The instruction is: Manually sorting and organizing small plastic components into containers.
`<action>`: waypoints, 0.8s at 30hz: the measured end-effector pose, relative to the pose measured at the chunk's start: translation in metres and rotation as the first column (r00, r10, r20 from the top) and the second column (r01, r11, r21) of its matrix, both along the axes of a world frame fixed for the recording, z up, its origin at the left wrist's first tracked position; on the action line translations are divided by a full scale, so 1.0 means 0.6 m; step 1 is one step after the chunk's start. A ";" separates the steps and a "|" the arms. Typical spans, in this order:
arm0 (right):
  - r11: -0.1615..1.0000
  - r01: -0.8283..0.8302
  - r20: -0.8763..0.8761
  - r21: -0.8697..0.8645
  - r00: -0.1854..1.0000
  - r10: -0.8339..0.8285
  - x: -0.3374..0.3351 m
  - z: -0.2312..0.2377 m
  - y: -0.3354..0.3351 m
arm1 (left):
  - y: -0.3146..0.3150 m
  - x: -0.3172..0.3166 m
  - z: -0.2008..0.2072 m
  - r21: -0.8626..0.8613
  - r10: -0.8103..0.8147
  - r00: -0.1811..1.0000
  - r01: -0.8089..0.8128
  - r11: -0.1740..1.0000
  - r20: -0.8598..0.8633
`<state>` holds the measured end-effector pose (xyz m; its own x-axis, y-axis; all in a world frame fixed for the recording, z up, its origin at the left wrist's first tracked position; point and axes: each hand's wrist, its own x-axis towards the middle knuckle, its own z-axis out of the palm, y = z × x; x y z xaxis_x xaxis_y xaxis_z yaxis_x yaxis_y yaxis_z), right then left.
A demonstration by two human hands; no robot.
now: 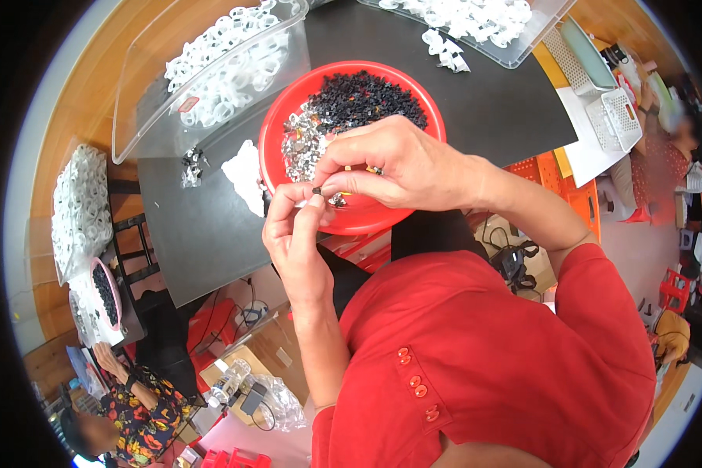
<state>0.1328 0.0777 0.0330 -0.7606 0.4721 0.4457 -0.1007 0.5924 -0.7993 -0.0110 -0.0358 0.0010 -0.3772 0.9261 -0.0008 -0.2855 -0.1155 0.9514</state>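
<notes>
Both hands meet over the near left part of a red basin (433,101). My left hand (295,234) pinches a tiny dark piece (317,191) between thumb and forefinger. From the right, the fingertips of my right hand (398,164) close on the same spot; its thumb and forefinger touch the piece or lie right beside it. A thin yellow and dark item (374,169) shows inside the curl of my right hand, its kind unclear. In the basin lie a heap of small black parts (366,97) and a pile of shiny silver metal parts (300,148).
A clear plastic bin (125,117) of white ring-shaped parts (226,62) stands on the black table (203,234). Another clear tray (515,54) of white parts is at the far right. A white cloth or paper (246,175) touches the basin. Another person (144,413) sits lower left.
</notes>
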 end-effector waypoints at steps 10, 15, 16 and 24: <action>0.955 -0.232 0.074 0.184 0.972 0.222 -0.001 0.025 0.023 | 0.000 -0.013 0.015 -0.057 -0.177 0.983 0.179 0.982 0.047; 0.959 -0.208 0.127 0.192 0.974 0.186 0.001 0.030 0.023 | 0.000 -0.015 0.006 -0.059 -0.195 0.976 0.201 0.978 0.097; 0.971 -0.131 0.130 0.198 0.986 0.106 0.001 0.028 0.022 | 0.002 -0.015 0.005 -0.066 -0.163 0.975 0.175 0.982 0.153; 0.980 0.165 0.084 0.112 0.981 -0.175 0.002 0.005 -0.010 | 0.014 0.001 0.017 -0.050 -0.074 0.925 0.100 0.994 0.372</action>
